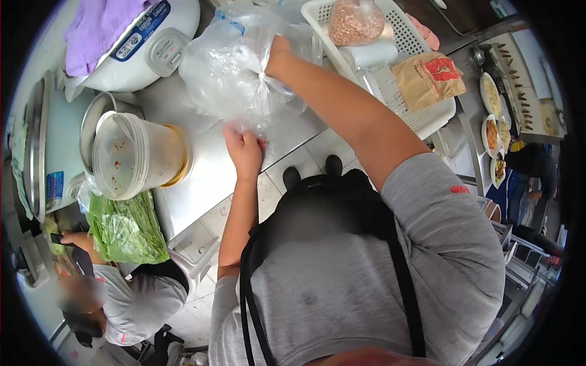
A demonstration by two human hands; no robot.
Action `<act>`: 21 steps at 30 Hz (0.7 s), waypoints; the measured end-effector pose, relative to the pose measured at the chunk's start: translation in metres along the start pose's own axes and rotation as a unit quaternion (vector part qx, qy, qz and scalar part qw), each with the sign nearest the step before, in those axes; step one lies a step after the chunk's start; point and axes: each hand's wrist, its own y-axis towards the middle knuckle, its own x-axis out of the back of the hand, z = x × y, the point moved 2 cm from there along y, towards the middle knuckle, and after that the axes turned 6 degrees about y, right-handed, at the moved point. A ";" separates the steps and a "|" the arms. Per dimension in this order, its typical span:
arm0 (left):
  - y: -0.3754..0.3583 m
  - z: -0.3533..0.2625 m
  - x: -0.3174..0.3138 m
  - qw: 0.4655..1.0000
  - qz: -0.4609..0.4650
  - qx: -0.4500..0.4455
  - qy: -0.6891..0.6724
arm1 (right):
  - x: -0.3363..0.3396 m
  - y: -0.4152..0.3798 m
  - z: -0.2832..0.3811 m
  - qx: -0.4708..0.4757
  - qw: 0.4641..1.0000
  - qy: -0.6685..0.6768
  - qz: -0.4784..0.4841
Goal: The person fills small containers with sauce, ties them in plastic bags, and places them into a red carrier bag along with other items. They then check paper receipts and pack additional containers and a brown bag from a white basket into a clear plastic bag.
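Note:
A large clear plastic bag (213, 73) with blue print lies bunched on the steel table, its plastic gathered into a white twisted spot. My right hand (279, 58) is closed on the gathered plastic at its right side; the fingertips are hidden in the folds. Below the bag's lower edge, my left hand (244, 151) has its fingers curled and closed against the plastic. Its thumb side is smeared by motion. What the bag holds, if anything, I cannot make out.
Left stand a clear plastic tub (137, 155), bagged green leaves (125, 229) and a white rice cooker (168, 52) under a purple cloth. A white basket (436, 119) at right holds bagged peanuts (357, 24) and a paper bag (427, 79). A co-worker (143, 299) sits lower left.

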 end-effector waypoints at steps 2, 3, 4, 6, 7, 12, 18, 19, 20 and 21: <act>0.000 0.001 0.000 1.000 0.004 -0.014 0.010 | 0.012 0.003 -0.004 -0.050 0.992 0.119 -0.009; 0.001 0.001 0.000 1.000 0.005 -0.020 0.015 | 0.012 0.008 -0.007 -0.033 0.987 0.156 -0.024; 0.001 0.001 0.000 1.000 0.003 -0.016 0.011 | 0.006 0.013 -0.012 -0.016 0.980 0.193 -0.038; 0.000 0.000 -0.001 1.000 0.000 -0.007 0.004 | -0.001 0.025 -0.018 0.026 0.982 0.184 -0.040; 0.000 0.000 -0.002 1.000 -0.001 -0.009 0.001 | 0.004 0.027 -0.017 0.052 0.989 0.139 -0.028; 0.001 -0.002 -0.001 1.000 0.002 -0.001 0.001 | 0.100 -0.029 -0.008 0.058 0.975 0.030 0.213; 0.002 -0.006 0.000 0.998 0.016 0.026 -0.052 | 0.186 -0.109 -0.065 -0.017 0.904 0.249 0.348; 0.004 -0.008 0.003 0.998 0.006 0.027 -0.050 | 0.192 -0.122 -0.080 -0.001 0.902 0.286 0.323; 0.005 -0.010 0.008 0.998 -0.004 0.029 -0.050 | 0.198 -0.135 -0.096 0.014 0.899 0.322 0.297; 0.006 -0.011 0.010 0.998 -0.013 0.031 -0.049 | 0.206 -0.148 -0.113 0.015 0.921 0.285 0.265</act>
